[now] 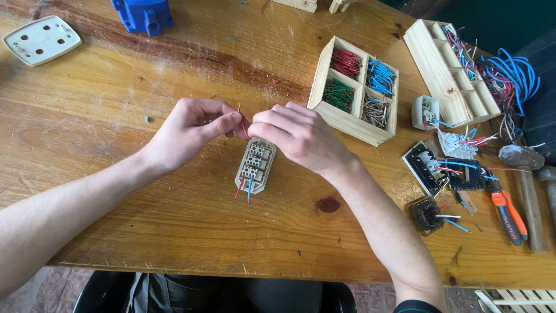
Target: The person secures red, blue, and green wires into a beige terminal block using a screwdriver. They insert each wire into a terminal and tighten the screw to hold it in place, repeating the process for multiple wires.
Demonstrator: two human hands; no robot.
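The two bare arms come in from the bottom, closest to us, and meet in the middle of the wooden table (116,191). The left hand (191,130) has its finger and thumb pinched together on a short red wire (242,124). The right hand (295,136) is curled close beside it, and its fingertips press on the same wire from the other side. Both hands hold that one thin wire between them.

Just under the hands lies a beige socket block (255,165), flat on the table. A red wire end and a blue wire end already stick out of its near side.

It looks like the red wire is being bent or lined up to go into the top of the block. That move would need a steady pinch and a careful aim at a small hole.

Far left sits a white cover plate (40,39), then a blue plastic part (143,14) at the top. To the right of the hands is a wooden box (324,69) with four little rooms of red, blue, green and grey wire bits. Further right are more socket parts (428,168), orange-handled pliers (509,214) and a hammer (524,185).
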